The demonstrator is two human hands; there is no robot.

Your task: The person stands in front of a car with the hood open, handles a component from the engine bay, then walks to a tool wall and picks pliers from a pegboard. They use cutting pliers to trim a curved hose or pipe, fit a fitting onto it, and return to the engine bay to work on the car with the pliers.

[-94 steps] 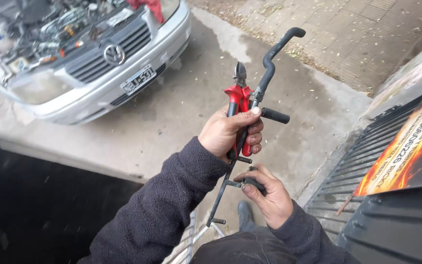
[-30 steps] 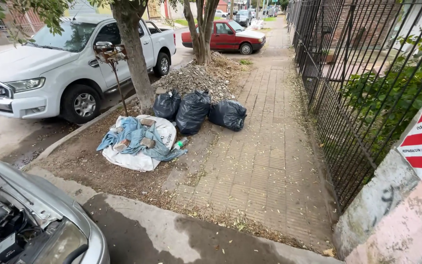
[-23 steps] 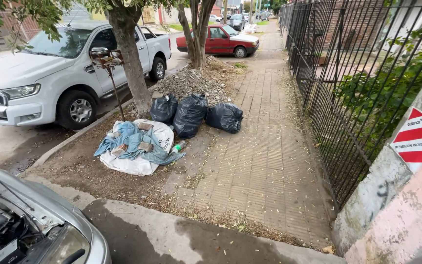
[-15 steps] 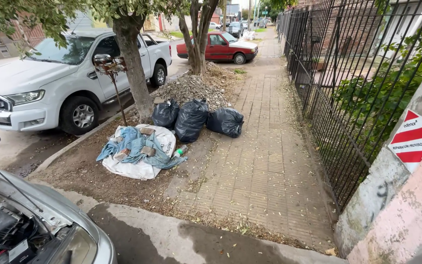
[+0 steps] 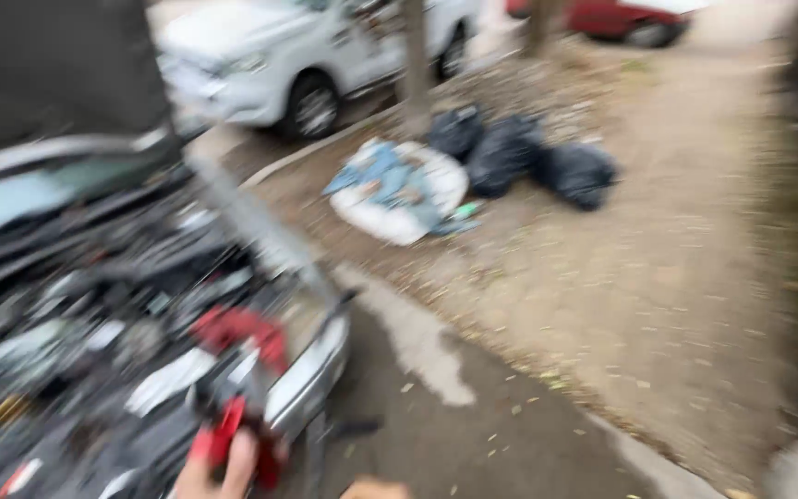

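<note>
my left hand (image 5: 219, 471) grips red-handled pliers (image 5: 233, 425) at the bottom edge, raised beside the open engine bay (image 5: 94, 351). my right hand (image 5: 376, 488) barely shows; its grip cannot be told. beyond: black rubbish bags (image 5: 528, 162), white pickup (image 5: 307, 55).

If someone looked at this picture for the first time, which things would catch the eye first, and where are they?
The picture is blurred, yet the red-handled tool at the bottom left stands out, with a hand at the lower edge gripping it. Behind it, the open engine bay of a car fills the left side. Farther off, three black rubbish bags and a white sack of blue cloth lie by a tree, near a white pickup.
</note>
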